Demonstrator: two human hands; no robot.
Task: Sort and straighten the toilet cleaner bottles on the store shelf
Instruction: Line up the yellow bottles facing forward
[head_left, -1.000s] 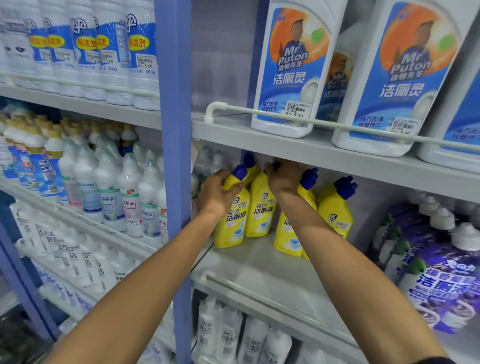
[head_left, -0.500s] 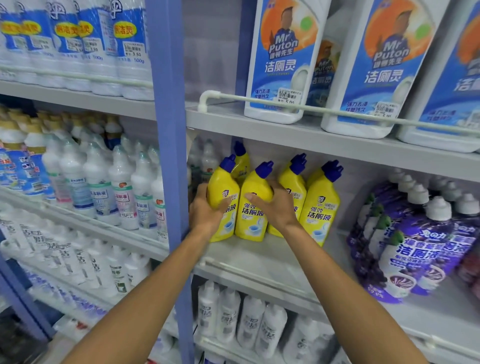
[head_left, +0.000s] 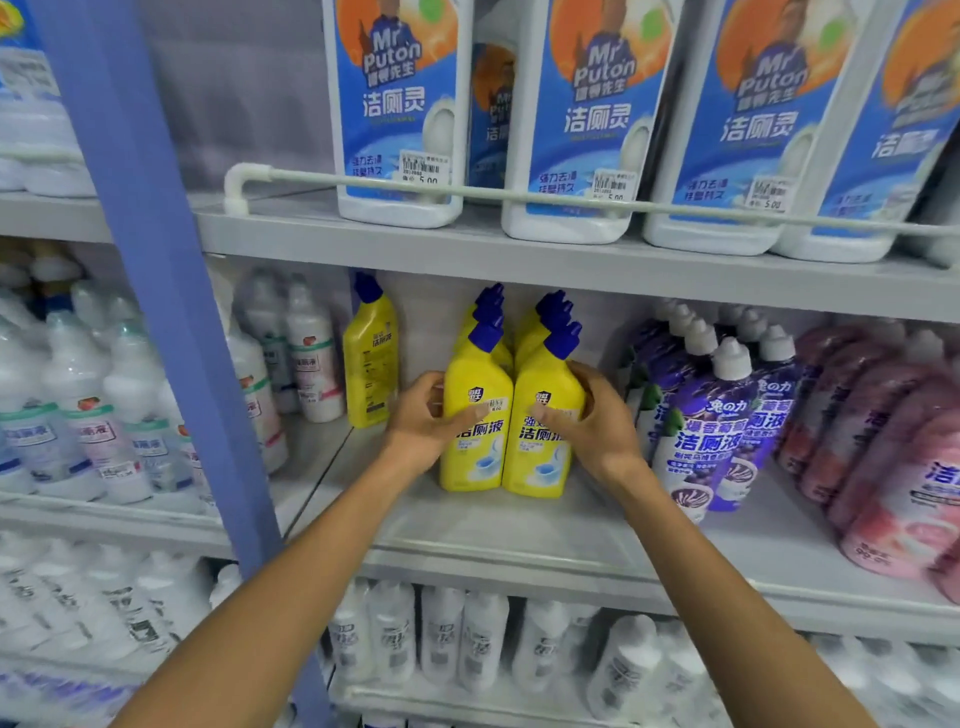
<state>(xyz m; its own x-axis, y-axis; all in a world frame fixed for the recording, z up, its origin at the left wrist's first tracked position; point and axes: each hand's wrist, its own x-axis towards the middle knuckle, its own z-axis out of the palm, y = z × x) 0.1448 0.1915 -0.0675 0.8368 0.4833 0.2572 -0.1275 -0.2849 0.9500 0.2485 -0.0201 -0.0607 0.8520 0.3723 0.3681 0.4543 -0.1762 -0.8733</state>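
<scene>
Two rows of yellow toilet cleaner bottles with blue caps stand upright on the middle shelf (head_left: 519, 525). My left hand (head_left: 426, 421) grips the front left yellow bottle (head_left: 475, 457). The front right yellow bottle (head_left: 543, 457) is gripped by my right hand (head_left: 587, 415), thumb across its label. More yellow bottles line up behind each front one. A single yellow bottle (head_left: 370, 364) stands apart to the left, turned sideways, near the back.
Purple pouch-style cleaners (head_left: 717, 426) and pink ones (head_left: 893, 467) stand right of the yellow rows. White bottles (head_left: 306, 358) sit at the back left. Large white Mr Puton bottles (head_left: 400, 114) fill the upper shelf behind a rail (head_left: 519, 195). A blue upright post (head_left: 156, 312) stands at left.
Both hands have drawn the yellow bottles forward and to the right, lining them into two straight rows; the view has moved closer and to the right.
</scene>
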